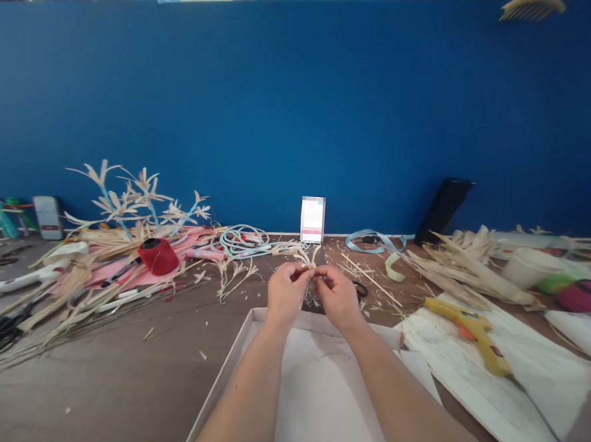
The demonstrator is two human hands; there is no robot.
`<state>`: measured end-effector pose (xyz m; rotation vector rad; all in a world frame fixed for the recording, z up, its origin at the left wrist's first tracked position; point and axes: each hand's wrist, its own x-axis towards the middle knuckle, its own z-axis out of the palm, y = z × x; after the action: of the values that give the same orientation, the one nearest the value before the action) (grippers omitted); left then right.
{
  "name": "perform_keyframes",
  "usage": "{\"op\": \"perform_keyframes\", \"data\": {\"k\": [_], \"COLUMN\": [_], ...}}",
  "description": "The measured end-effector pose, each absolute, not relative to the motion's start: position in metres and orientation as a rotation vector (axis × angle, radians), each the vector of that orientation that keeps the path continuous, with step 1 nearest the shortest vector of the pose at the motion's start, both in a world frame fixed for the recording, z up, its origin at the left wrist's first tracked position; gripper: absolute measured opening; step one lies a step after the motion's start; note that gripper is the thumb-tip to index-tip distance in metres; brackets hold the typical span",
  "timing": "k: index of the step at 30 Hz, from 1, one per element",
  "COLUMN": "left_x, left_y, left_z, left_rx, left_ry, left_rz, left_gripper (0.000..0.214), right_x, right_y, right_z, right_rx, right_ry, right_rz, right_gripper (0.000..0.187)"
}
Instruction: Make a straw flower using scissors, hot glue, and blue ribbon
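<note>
Above the far edge of a shallow white box, my left hand and my right hand meet with fingertips pinched together. Between them is a small flower of pale, dried husk strips, its petals spreading upward; its lower part is hidden by my fingers. Both hands appear to grip its base. Black scissor-like handles show just beyond my right hand. Left of my hands, a bunch of thin husk pieces lies on the table.
Finished-looking husk flowers on blue stems, a red spool and a coiled cable lie left. A lit phone leans on the blue partition. At right are a yellow glue gun, papers and husks.
</note>
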<state>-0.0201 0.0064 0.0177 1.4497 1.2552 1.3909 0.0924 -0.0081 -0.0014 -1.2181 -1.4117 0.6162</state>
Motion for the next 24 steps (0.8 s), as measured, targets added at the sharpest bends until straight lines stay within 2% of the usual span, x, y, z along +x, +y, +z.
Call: {"op": "perform_keyframes", "data": {"k": [5,12,19,24], "left_x": [-0.021,-0.022,-0.021,-0.018], "left_y": [0.006,0.007,0.014,0.013], "left_z": [0.018,0.017,0.004,0.002], "left_rx": [1.510,1.511,1.431,1.439], "left_ry": [1.260,1.331,1.355,1.334], "left_rz": [1.409,1.462,1.478,1.441], "left_gripper": [0.012,0.015,0.018,0.017], "right_x": [0.093,0.094,0.113,0.135], "right_y": [-0.007,-0.004,-0.006,-0.026], "right_z": [-0.004,-0.006,0.030,0.057], "right_rx": [-1.226,-1.215,-1.161,-1.173], "right_ry": [-1.415,-1.280,-0.908,-0.860], "right_rz": [0.654,0.733,0.826,0.990], "right_gripper": [0.020,0.030,0.029,0.029]}}
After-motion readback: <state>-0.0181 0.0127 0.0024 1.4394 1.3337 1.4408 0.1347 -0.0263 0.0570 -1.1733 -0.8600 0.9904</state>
